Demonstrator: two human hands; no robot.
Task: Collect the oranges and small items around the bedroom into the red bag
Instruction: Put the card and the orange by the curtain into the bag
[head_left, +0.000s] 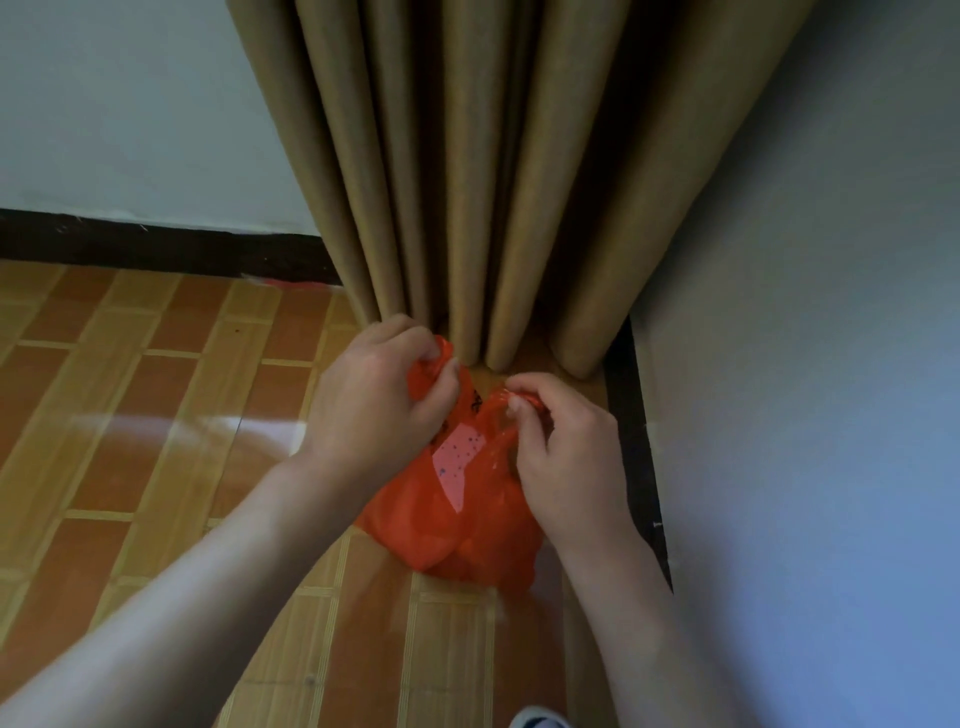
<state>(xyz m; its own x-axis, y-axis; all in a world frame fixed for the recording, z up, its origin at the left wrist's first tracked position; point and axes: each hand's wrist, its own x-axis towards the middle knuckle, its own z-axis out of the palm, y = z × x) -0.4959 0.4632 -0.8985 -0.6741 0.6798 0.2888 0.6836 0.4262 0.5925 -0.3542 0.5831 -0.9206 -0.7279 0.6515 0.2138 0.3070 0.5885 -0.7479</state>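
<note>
**Both hands on the red bag's handles, in the corner by the curtain**

Nearest the camera, at the bottom edge, the toe of a shoe (537, 719) shows on the floor (156, 415), w/ both bare forearms reaching fwd over it.

The red bag (457, 519) sits on the floor just past the arms, bulging and lumpy at the bottom, so prob. already loaded; contents can't be made out through the plastic, no oranges visible as such. A pale pink patch w/ dark specks shows on its upper face.

Left hand (374, 405): grip closed, fingers curled round the bag's left handle, bunching the plastic upward. Right hand (566, 452): grip also closed, thumb and fingers pinching the right handle loop. The handles are held apart, one per hand; likely reason is to pull the mouth open or to gather it for tying/lifting. Can't tell which from this view.

Beyond the hands, the curtain (493, 182) hangs in heavy tan folds down to the floor, its hem just behind the bag. Wall (805, 364) and dark skirting (631, 415) close in on the right, more wall on the left. Tight corner: the folds could snag the handles or hide small items behind them. No loose items in sight on the floor.
</note>
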